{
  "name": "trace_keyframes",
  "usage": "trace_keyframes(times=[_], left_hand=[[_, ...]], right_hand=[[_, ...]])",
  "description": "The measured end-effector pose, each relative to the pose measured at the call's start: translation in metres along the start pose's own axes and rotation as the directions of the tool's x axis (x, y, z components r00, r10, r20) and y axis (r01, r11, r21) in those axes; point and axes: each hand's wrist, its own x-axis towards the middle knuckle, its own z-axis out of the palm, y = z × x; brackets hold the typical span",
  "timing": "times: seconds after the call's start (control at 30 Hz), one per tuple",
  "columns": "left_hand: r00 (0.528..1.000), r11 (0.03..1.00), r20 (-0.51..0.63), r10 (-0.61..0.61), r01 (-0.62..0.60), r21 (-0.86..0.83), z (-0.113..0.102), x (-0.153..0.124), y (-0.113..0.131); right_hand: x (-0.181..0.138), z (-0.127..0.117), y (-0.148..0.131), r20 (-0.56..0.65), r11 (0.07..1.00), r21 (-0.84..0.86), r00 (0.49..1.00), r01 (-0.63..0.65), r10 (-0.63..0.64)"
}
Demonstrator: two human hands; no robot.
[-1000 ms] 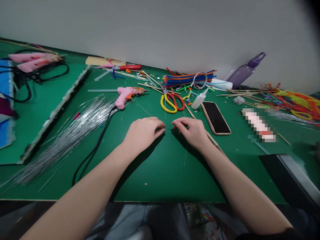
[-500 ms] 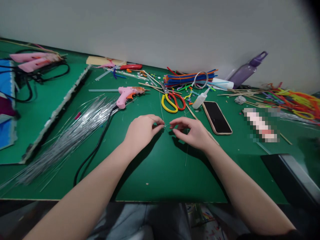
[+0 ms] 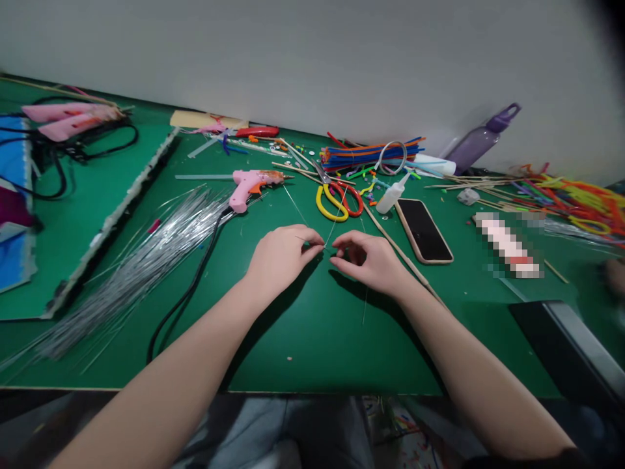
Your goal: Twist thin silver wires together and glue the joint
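Observation:
My left hand (image 3: 283,259) is closed in a pinch, with a thin silvery wire (image 3: 336,225) between thumb and forefinger. From the pinch, one strand slants up towards the scissors and another (image 3: 295,205) towards the glue gun. My right hand (image 3: 368,260) hovers just right of the pinch. Its fingers are curled, with a gap between thumb and forefinger, and nothing shows in them. Another thin wire (image 3: 364,309) lies beneath the right hand. Beyond both hands are scissors (image 3: 332,203) with yellow and red handles. A pink glue gun (image 3: 247,185) lies up and left.
A bundle of silvery wires (image 3: 141,280) spreads at left beside a black cord (image 3: 195,280). A phone (image 3: 424,231), a small white squeeze bottle (image 3: 391,195) and a wooden stick (image 3: 407,257) lie right of centre. Pipe cleaners (image 3: 371,154) and a purple bottle (image 3: 481,143) stand farther back.
The wire strands at the left fingertips have swung: they now fan up to the left and right in a V. Both hands stay nearly in place.

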Motion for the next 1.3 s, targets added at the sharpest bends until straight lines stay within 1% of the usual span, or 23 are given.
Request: trace_keyframes(times=[0.13,0.3,0.43,0.6,0.87,1.3], left_hand=[[1.0,1.0,-0.002,0.005,-0.005,0.003,0.0003,0.0,-0.001],[1.0,1.0,-0.007,-0.023,0.023,0.012,0.0005,0.0005,-0.0004],[0.997,0.997,-0.001,-0.072,0.072,-0.021,0.001,0.0008,-0.0001],[0.996,0.994,0.017,-0.085,0.086,-0.062,0.0015,0.0014,-0.0023],[0.986,0.981,0.089,-0.138,0.149,-0.127,-0.0017,0.0057,-0.0045],[0.983,0.972,0.105,-0.151,0.167,-0.165,-0.0027,0.0067,-0.0075]], right_hand=[[0.0018,0.0067,0.0044,-0.056,0.995,-0.101,0.998,0.017,-0.023],[0.0032,0.0062,0.0071,-0.072,0.983,-0.183,0.996,0.029,-0.043],[0.0025,0.0062,0.0069,-0.073,0.98,-0.197,0.996,0.038,-0.053],[0.0024,0.0073,0.0084,-0.074,0.978,-0.203,0.995,0.044,-0.06],[0.0028,0.0083,0.0099,-0.096,0.975,-0.219,0.993,0.04,-0.062],[0.0029,0.0103,0.0101,-0.108,0.969,-0.241,0.991,0.053,-0.081]])
